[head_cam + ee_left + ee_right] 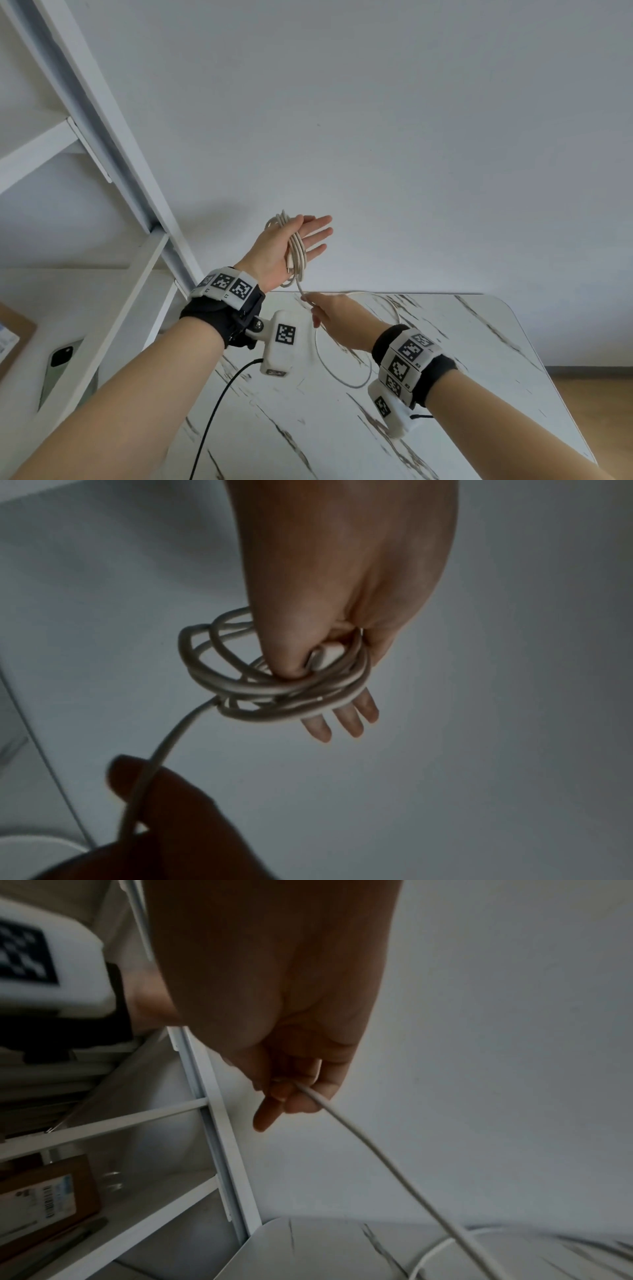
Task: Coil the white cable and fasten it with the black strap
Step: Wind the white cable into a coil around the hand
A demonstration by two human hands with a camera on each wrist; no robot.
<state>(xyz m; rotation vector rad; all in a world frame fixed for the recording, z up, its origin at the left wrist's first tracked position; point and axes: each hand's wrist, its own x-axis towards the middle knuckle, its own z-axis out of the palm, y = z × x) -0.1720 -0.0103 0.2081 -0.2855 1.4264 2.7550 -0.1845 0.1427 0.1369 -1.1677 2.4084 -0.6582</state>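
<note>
- Left hand (289, 245): raised above the table's far edge, palm up toward the head camera; fingers (317, 232) straight and spread, thumb pressed down on the wound turns and the connector end. The left wrist view shows the thumb (287, 653) pinning a white plug (329, 654) against the palm.
- Thin white round cable (297, 251): several turns wound round the left palm, bunched loosely and crossing one another; one strand runs down from the coil to the right hand, then on in a wide slack loop (339, 373) lying on the table.
- Right hand (327, 313): below and just beside the left, back of hand toward the head camera; thumb and forefinger pinch the free strand, the other fingers loosely curled. The right wrist view shows the cable (342, 1118) leaving the fingertips (298, 1096).
- White marble-patterned table with dark veins and rounded corners (479, 359): beneath both forearms.
- White metal shelving frame (113, 144): left of the table, against the plain white wall (411, 120).
- Dark-cased smartphone (56, 370): lying on a shelf board, camera side up.
- Brown cardboard box with printed label (44, 1196): on the shelving.
- Black lead (219, 404): trailing from the left wrist camera unit across the table.
- Black strap: cannot be made out in any view.
</note>
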